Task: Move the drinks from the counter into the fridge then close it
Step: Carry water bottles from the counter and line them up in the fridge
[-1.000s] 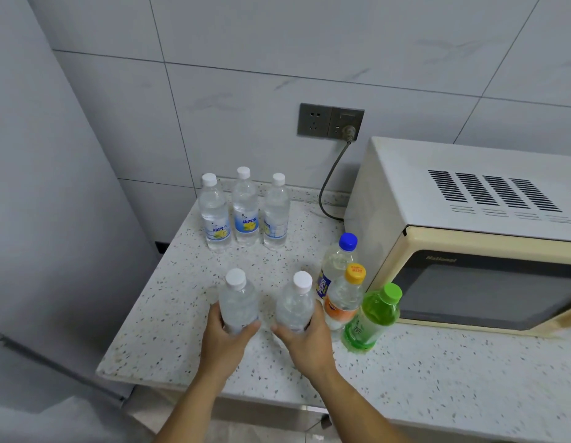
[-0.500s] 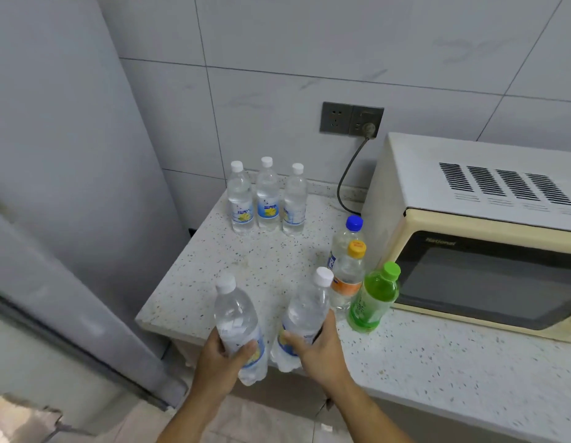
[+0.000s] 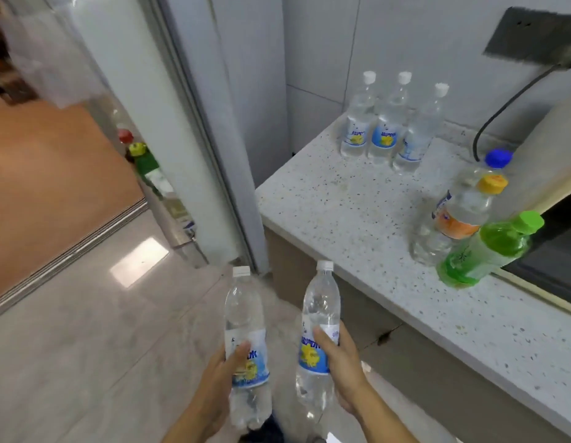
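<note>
My left hand (image 3: 217,385) grips a clear water bottle (image 3: 244,318) with a white cap and blue-yellow label. My right hand (image 3: 344,369) grips a second, matching water bottle (image 3: 321,311). Both are held upright over the floor, off the speckled counter (image 3: 351,212). At the counter's back stand three more water bottles (image 3: 386,123). Near the microwave stand a blue-capped bottle (image 3: 469,187), an orange-labelled bottle (image 3: 463,215) with a yellow cap and a green bottle (image 3: 488,251). The open fridge door (image 3: 169,129) at left carries bottles on its shelf (image 3: 143,161).
The grey fridge side (image 3: 245,107) stands between the door and the counter. A cream microwave (image 3: 552,161) fills the right edge, its cord running up to a wall socket (image 3: 533,39). Pale tiled floor (image 3: 85,346) lies below; a brown wall (image 3: 53,174) lies to the left.
Both hands lifted their water bottles off the counter and carried them left and down over the floor. The view swung left, bringing the open fridge door into sight.
</note>
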The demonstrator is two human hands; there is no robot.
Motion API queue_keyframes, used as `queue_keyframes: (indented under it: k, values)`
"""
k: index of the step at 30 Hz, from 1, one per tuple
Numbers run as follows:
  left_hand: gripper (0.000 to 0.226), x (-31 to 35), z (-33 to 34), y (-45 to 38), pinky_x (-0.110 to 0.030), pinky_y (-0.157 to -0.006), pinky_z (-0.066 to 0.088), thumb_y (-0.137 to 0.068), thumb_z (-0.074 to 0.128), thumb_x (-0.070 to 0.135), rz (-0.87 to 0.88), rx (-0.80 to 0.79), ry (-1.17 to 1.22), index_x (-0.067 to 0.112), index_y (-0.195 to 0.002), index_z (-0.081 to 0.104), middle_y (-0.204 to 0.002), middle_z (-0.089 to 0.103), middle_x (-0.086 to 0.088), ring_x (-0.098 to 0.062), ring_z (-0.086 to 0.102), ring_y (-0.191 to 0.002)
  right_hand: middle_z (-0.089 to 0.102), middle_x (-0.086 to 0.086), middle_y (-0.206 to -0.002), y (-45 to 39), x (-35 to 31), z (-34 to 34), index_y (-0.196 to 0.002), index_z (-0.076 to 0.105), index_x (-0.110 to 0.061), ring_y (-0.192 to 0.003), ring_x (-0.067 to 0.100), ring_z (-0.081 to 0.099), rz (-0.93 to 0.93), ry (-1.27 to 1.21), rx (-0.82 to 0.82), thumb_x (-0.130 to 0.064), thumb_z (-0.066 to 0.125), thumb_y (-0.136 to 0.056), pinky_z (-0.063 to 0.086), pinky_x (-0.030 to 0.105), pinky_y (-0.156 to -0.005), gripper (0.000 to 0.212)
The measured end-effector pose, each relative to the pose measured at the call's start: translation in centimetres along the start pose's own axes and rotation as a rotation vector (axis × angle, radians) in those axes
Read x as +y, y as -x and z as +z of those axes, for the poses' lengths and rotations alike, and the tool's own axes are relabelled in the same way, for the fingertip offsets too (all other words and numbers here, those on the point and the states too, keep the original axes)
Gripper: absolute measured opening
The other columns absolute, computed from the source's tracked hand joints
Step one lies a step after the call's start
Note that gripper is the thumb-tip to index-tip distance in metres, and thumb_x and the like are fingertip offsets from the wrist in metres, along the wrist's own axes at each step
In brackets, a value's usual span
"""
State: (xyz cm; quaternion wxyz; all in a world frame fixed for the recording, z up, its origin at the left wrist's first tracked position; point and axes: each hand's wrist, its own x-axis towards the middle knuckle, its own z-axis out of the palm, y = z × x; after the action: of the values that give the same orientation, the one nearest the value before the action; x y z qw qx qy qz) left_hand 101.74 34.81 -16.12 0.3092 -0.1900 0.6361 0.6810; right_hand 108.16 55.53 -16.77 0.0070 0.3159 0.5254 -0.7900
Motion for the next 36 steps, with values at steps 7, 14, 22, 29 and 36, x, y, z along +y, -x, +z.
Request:
queue_keyframes:
  k: [7, 14, 22, 29, 36]
  values:
    - [0.050, -2.0, -10.1, 4.1, -0.038, -0.068, 0.059, -0.075, 0.067, 0.043, -0.038, 0.241, 0.141, 0.007, -0.109, 0.069, -0.093, 0.076, -0.018, -0.033, 0.075, -0.080, 0.078, 0.008, -0.094, 0.9, 5.1, 10.2, -0.114, 0.060, -0.017, -0.085, 0.027, 0.076, 0.191, 0.214, -0.238, -0.029, 0.069, -0.091, 0.059, 0.029, -0.065, 0.027]
    - [0.042, -1.8, -22.3, 5.6, -0.032, -0.060, 0.058, -0.080, 0.070, 0.047, 0.007, 0.447, 0.175, 0.012, -0.104, 0.069, -0.084, 0.078, -0.007, -0.024, 0.076, -0.075, 0.078, 0.005, -0.096, 1.2, 9.2, 23.6, -0.114, 0.061, -0.022, -0.087, 0.024, 0.076, 0.210, 0.382, -0.424, -0.030, 0.067, -0.092, 0.059, 0.027, -0.066, 0.025]
    - [0.033, 2.2, -37.7, 5.6, -0.023, -0.055, 0.056, -0.091, 0.063, 0.040, 0.086, 0.496, 0.246, 0.010, -0.104, 0.069, -0.086, 0.078, -0.008, -0.023, 0.076, -0.077, 0.077, 0.004, -0.101, 0.3, 12.4, 40.0, -0.120, 0.061, -0.023, -0.090, 0.022, 0.076, 0.168, 0.492, -0.545, -0.034, 0.067, -0.092, 0.060, 0.027, -0.069, 0.030]
    - [0.055, 7.2, -45.3, 2.6, -0.021, -0.054, 0.056, -0.066, 0.066, 0.061, 0.106, 0.491, 0.250, 0.015, -0.097, 0.069, -0.084, 0.078, -0.006, -0.021, 0.076, -0.075, 0.077, 0.005, -0.095, -2.5, 13.5, 49.2, -0.116, 0.061, -0.019, -0.085, 0.022, 0.076, 0.153, 0.497, -0.546, -0.034, 0.066, -0.091, 0.058, 0.025, -0.065, 0.029]
    - [0.065, 13.8, -50.1, -6.1, -0.024, -0.056, 0.058, -0.063, 0.065, 0.064, 0.113, 0.470, 0.255, 0.016, -0.106, 0.066, -0.087, 0.078, -0.003, -0.020, 0.076, -0.079, 0.077, 0.004, -0.094, -10.0, 13.2, 57.2, -0.115, 0.061, -0.020, -0.086, 0.022, 0.076, 0.136, 0.425, -0.499, -0.033, 0.065, -0.092, 0.060, 0.027, -0.066, 0.027]
